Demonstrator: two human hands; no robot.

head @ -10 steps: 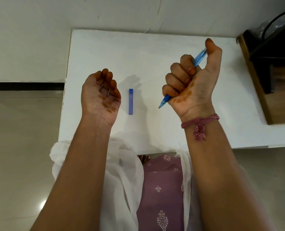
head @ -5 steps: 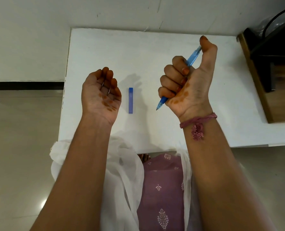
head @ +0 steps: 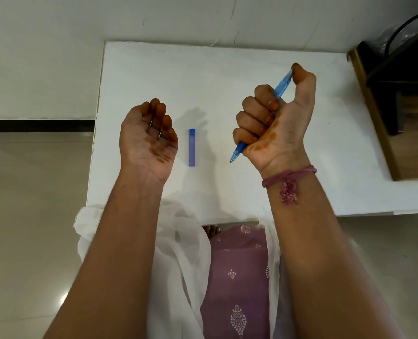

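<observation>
My right hand (head: pixel 274 123) is raised palm up above the white table (head: pixel 227 74). Its fingers are curled round a blue pen (head: pixel 280 88), and the thumb presses on the pen's top end. The pen's tip (head: pixel 232 159) sticks out below the fist, pointing down and left. My left hand (head: pixel 148 138) is held palm up to the left, its fingers loosely curled and holding nothing. Between the two hands a small blue rectangular case (head: pixel 192 147) lies flat on the table.
A brown wooden shelf unit (head: pixel 374 113) holding a dark object (head: pixel 403 69) stands against the table's right side. The table backs onto a white wall (head: pixel 44 57). A tiled floor (head: pixel 32 216) lies to the left. My purple clothing and white scarf (head: pixel 183 241) are below the near edge.
My right hand has drifted a little left and down with the pen, and the thumb has bent down over the pen's top. My left hand and the blue case have stayed put.
</observation>
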